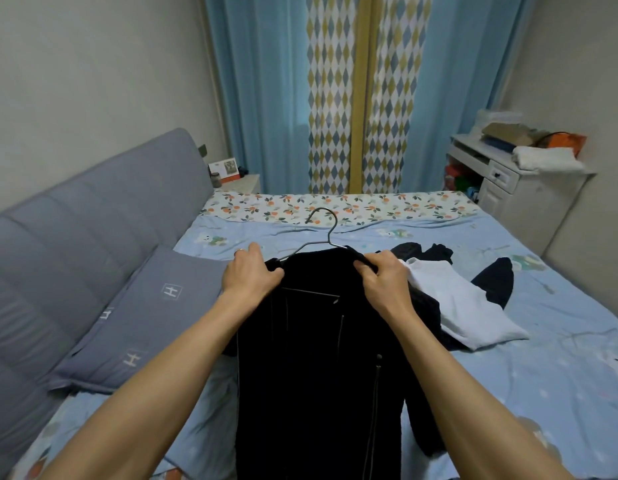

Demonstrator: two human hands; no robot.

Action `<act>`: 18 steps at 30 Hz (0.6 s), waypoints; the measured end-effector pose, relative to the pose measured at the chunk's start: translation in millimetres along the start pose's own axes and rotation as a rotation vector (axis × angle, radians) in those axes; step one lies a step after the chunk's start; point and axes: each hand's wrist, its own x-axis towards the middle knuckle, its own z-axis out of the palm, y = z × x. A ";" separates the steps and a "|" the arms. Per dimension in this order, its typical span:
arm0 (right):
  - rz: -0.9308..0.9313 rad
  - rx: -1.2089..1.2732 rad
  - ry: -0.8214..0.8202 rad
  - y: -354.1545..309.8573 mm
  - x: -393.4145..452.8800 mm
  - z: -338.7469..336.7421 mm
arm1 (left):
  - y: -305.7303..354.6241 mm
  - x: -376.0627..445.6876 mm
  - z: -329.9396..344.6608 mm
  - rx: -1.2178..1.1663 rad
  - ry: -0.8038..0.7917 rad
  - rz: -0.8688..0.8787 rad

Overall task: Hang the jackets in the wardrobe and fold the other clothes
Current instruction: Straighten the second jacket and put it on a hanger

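Observation:
A black jacket with silver zips hangs over the bed on a metal wire hanger. My left hand grips the jacket's left shoulder. My right hand pinches the right shoulder, where the fabric meets the hanger. The hanger's hook sticks up beyond both hands. Behind my right hand on the bed lie a white garment and more dark clothes. No wardrobe is in view.
The bed has a light blue printed sheet. A grey padded headboard and a grey pillow are on the left. Blue curtains hang at the back. A white desk with clutter stands at back right.

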 end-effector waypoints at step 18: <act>0.022 -0.018 -0.080 11.2 -7.1 2.1 | -3.0 12.1 -17.7 -0.557 0.242 0.053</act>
